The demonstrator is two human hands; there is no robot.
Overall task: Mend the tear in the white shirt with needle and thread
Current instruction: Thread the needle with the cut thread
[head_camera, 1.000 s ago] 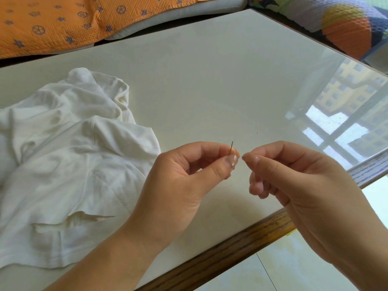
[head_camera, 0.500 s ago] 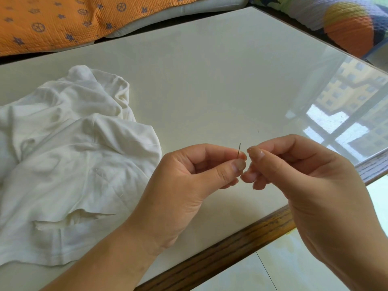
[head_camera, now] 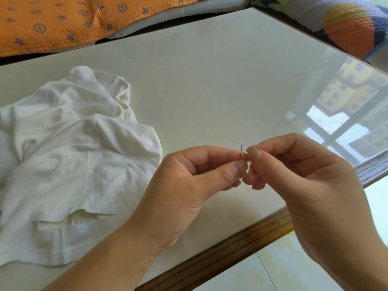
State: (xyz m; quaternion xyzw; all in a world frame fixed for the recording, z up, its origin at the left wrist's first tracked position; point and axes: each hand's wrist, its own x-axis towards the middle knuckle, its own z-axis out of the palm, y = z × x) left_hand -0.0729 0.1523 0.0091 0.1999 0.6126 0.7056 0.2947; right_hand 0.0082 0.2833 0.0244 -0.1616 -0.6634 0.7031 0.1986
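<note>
Glossy pale table point(head_camera: 210, 80) w/ wood edge point(head_camera: 231, 248), window glare on R side. L hand point(head_camera: 184, 185) pinches needle point(head_camera: 241, 151) upright btwn thumb & forefinger; only its top end shows. R hand point(head_camera: 304, 185) meets L at the fingertips, thumb & forefinger pressed together just beside needle; thread too fine to see, can't tell if it holds any. Shirt point(head_camera: 73, 154) lies crumpled on table to the L, apart from hands, tear point(head_camera: 77, 217) facing up; far sleeve side cut off. Orange quilt point(head_camera: 52, 24) & cushion point(head_camera: 346, 24) lie beyond.
</note>
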